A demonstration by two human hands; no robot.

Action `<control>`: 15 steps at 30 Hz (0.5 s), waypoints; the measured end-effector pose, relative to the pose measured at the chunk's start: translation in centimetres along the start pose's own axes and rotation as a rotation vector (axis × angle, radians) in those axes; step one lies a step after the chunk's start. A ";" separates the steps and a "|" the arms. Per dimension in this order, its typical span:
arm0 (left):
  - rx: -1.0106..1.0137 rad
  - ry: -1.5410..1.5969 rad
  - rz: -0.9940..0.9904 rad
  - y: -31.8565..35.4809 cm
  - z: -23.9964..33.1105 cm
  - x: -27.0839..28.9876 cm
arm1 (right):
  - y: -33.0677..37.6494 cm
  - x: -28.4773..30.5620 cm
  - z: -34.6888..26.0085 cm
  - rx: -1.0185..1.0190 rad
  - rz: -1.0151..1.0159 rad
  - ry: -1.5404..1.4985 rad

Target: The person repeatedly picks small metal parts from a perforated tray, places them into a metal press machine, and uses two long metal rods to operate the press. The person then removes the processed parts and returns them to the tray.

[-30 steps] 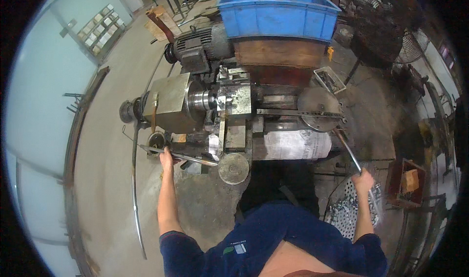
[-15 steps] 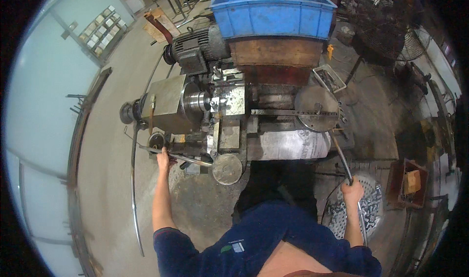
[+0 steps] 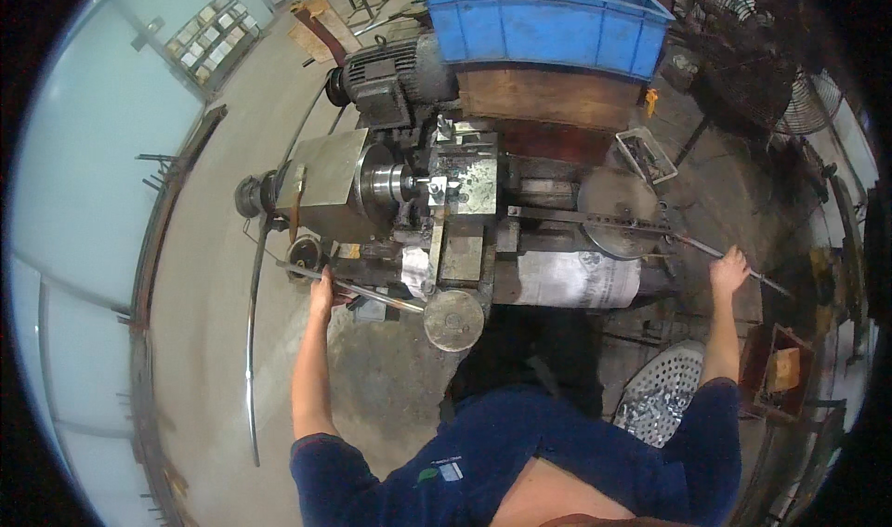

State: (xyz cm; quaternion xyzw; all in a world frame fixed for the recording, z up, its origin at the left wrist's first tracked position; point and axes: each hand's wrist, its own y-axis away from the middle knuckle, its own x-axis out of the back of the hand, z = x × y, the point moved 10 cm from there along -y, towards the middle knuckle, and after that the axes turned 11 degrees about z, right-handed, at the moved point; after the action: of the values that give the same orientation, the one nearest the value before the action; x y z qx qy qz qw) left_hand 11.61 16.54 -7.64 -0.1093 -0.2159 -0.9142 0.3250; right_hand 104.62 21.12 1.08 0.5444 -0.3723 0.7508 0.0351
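My left hand (image 3: 322, 292) is closed round a metal lever (image 3: 376, 295), which runs to a small round disc (image 3: 453, 321) at the front of a lathe. Out to the right, my right hand (image 3: 729, 270) grips a long rod (image 3: 699, 247). That rod joins a flat bar with a row of holes (image 3: 557, 217), lying across a larger round plate (image 3: 609, 192). On the lathe, a shiny chuck (image 3: 383, 181) faces the tool post (image 3: 437, 189). Pale shavings cover part of the slide (image 3: 478, 185) beside it.
A blue crate (image 3: 548, 27) stands on a wooden box (image 3: 548, 95) behind the lathe, beside a motor (image 3: 381, 81). A brush (image 3: 297, 197) lies against the headstock cover. At right are a perforated metal pan (image 3: 664, 392) with shavings, a rusty box (image 3: 776, 378) and a large fan (image 3: 734, 58).
My right hand has moved forward and outward, swinging the rod from pointing back toward me to pointing right. My left hand stays on its lever. The whole view has shifted slightly.
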 end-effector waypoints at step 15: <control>-0.527 -1.249 0.063 -1.3 -8.5 -3.2 | 19.4 4.5 -8.4 0.064 -0.311 -0.808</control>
State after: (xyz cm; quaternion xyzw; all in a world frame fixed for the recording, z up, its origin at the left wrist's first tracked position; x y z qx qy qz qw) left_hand 12.73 15.20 -16.61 -0.6989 -0.1301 -0.6915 0.1283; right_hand 87.29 10.59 -6.31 0.8449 -0.2462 0.4746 -0.0177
